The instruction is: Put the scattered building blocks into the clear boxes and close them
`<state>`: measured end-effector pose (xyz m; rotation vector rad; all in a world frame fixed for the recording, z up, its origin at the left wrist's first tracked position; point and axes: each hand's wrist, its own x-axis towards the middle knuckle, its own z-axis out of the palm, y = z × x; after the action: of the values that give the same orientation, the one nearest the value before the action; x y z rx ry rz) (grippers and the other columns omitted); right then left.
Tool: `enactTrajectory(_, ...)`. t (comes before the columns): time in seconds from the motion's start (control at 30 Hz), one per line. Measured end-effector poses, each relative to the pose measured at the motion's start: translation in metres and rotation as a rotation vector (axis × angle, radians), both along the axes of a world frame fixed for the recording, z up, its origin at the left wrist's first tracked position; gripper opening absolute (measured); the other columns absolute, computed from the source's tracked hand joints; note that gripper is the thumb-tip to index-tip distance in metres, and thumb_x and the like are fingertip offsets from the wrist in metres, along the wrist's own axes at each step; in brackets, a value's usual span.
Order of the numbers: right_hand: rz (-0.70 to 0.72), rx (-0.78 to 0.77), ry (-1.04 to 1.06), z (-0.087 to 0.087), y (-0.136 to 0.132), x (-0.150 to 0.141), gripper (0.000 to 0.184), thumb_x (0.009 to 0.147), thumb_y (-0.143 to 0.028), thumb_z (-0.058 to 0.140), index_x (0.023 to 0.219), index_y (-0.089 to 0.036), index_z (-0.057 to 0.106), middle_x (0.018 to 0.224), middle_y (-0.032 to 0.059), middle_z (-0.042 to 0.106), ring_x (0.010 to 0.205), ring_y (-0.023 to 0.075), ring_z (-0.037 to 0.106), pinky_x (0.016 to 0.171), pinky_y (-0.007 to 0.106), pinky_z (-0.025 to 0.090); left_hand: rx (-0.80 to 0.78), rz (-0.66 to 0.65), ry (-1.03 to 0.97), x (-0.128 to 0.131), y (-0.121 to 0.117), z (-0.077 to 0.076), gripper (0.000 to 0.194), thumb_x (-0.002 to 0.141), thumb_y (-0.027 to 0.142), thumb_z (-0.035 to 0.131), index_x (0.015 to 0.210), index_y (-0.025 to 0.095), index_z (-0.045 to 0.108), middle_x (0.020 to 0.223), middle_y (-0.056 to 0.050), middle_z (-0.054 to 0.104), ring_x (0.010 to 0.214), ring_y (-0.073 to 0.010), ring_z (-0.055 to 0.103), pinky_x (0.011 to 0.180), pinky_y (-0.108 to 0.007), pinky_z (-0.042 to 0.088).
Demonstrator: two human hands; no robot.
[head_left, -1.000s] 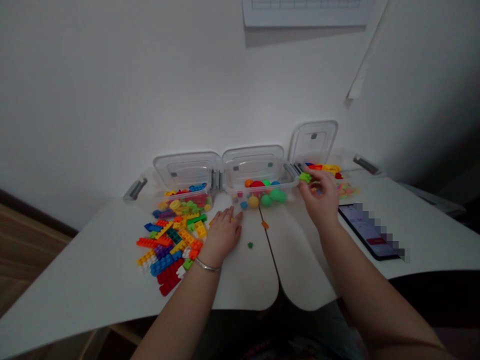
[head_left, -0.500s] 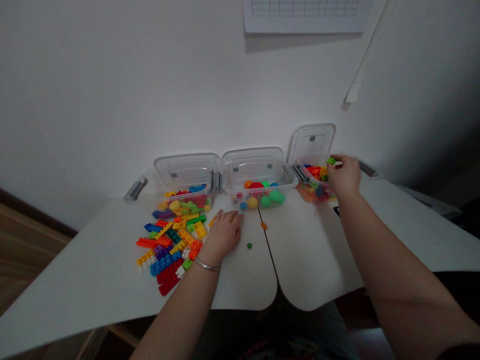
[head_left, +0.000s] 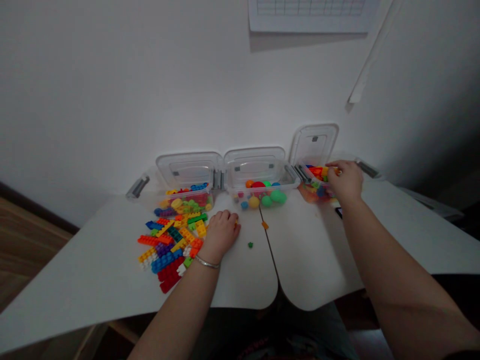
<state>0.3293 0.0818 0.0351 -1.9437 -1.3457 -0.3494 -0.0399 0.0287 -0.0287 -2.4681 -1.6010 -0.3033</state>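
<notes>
Fingers (head_left: pixel 333 165) of the right hand (head_left: pixel 348 181) bent down over the right-hand clear plastic box (head_left: pixel 312 184), just above its orange and yellow pieces (head_left: pixel 319 171). Can't tell if they're gripping anything; a bit of yellow shows by the fingertips. Left hand (head_left: pixel 221 235) low at the tabletop (head_left: pixel 243 285), fingers curled, bit of yellow-orange at the fingertips. Grip unclear there too. Bracelet (head_left: pixel 207 261) on that wrist.

Toy building bricks (head_left: pixel 170 245), mixed colors, heaped on the tabletop just left of the left hand. Left-hand clear box (head_left: pixel 187 194) behind them, holding more bricks. Middle box (head_left: pixel 262 190) has balls, incl. yellow (head_left: pixel 254 202) and green (head_left: pixel 278 196). All three lids up. Loose items: small orange piece (head_left: pixel 265 225) on the tabletop seam (head_left: pixel 272 258), small dark green piece (head_left: pixel 250 245) left of it, nearer the wearer. Phone (head_left: pixel 338 212) mostly hidden by the right forearm.
</notes>
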Motion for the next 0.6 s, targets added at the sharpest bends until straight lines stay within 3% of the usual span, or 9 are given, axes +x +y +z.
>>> enactTrajectory(0.07, 0.057, -0.111, -0.123, 0.002, -0.004, -0.007, 0.037, 0.086, -0.03, 0.042, 0.099, -0.016, 0.074, 0.105, 0.0144, 0.069, 0.101, 0.0284, 0.059, 0.087, 0.041, 0.044, -0.013, -0.009, -0.006, 0.0, 0.0, 0.001, 0.024, 0.089, 0.029, 0.052, 0.107, 0.019, 0.065, 0.099, -0.01, 0.062, 0.098, -0.0287, 0.057, 0.083, -0.041, 0.046)
enactTrajectory(0.2, -0.055, -0.38, -0.203, 0.01, -0.005, -0.017, 0.049, 0.09, -0.042, 0.036, 0.095, -0.012, 0.075, 0.093, 0.0196, 0.072, 0.09, 0.0314, 0.064, 0.076, 0.04, 0.045, -0.028, -0.023, -0.024, 0.0, 0.0, 0.003, 0.024, 0.088, 0.029, 0.054, 0.108, 0.02, 0.065, 0.101, -0.01, 0.063, 0.099, -0.0283, 0.057, 0.083, -0.04, 0.047)
enactTrajectory(0.37, -0.069, -0.607, -0.154, 0.019, 0.003, -0.013, 0.057, 0.091, -0.05, 0.032, 0.107, -0.013, 0.072, 0.101, 0.0212, 0.07, 0.102, 0.0347, 0.064, 0.089, 0.048, 0.042, -0.042, -0.018, -0.032, 0.0, -0.001, 0.004, 0.025, 0.088, 0.029, 0.054, 0.108, 0.02, 0.065, 0.101, -0.01, 0.063, 0.099, -0.0274, 0.057, 0.085, -0.04, 0.047)
enactTrajectory(0.47, -0.071, -0.543, -0.09, 0.021, 0.002, -0.013, 0.054, 0.091, -0.05, 0.035, 0.114, -0.015, 0.069, 0.104, 0.02, 0.07, 0.102, 0.0348, 0.064, 0.09, 0.05, 0.041, -0.056, -0.009, -0.086, 0.0, -0.001, 0.004, 0.029, 0.088, 0.028, 0.055, 0.114, 0.017, 0.062, 0.104, -0.011, 0.063, 0.102, -0.028, 0.056, 0.089, -0.041, 0.047)
enactTrajectory(0.6, 0.025, -0.159, -0.08, 0.023, -0.012, -0.03, 0.046, 0.087, -0.043, 0.044, 0.113, -0.013, 0.068, 0.107, 0.0197, 0.068, 0.103, 0.0341, 0.062, 0.088, 0.048, 0.043, -0.086, -0.036, -0.173, 0.0, 0.001, 0.004, 0.035, 0.084, 0.025, 0.06, 0.118, 0.016, 0.059, 0.106, -0.011, 0.063, 0.106, -0.0281, 0.055, 0.092, -0.041, 0.047)
